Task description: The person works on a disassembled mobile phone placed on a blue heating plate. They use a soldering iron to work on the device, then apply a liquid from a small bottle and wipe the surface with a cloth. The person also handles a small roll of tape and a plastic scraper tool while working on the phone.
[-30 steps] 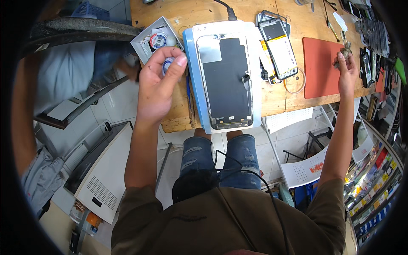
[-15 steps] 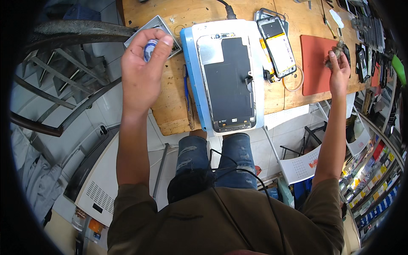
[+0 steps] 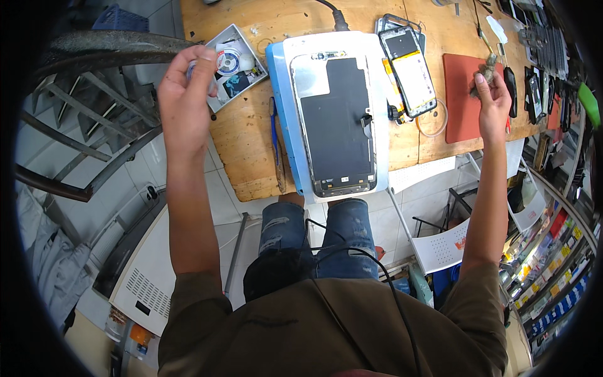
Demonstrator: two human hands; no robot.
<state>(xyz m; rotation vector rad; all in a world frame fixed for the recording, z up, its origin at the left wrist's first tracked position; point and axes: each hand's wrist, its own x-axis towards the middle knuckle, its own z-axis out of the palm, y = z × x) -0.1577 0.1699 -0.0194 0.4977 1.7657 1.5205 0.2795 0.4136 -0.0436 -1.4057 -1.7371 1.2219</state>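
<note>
On the left, my left hand [image 3: 185, 103] is closed on a small round spool, mostly hidden by the fingers, beside the near-left edge of a white box [image 3: 248, 43]. Inside that box lies another spool [image 3: 228, 61] with a blue-and-white label, next to small dark parts. My right hand [image 3: 493, 100] pinches a ragged grey-brown clump [image 3: 486, 70] above a red mat [image 3: 461, 94]; its exact kind is unclear. Between the hands, a phone screen [image 3: 339, 125], dark back side up, rests on a blue-and-white machine [image 3: 383, 151].
An opened phone [image 3: 411, 75] with a white battery lies right of the machine, beside a clear ring [image 3: 433, 119]. Blue tweezers [image 3: 274, 132] lie left of it. Several phone parts [image 3: 549, 50] crowd the far right. A curved metal frame [image 3: 107, 50] stands at the left.
My left hand has moved left with its spool, uncovering the box and the spool inside. My right hand has shifted slightly left and down, still holding the clump.
</note>
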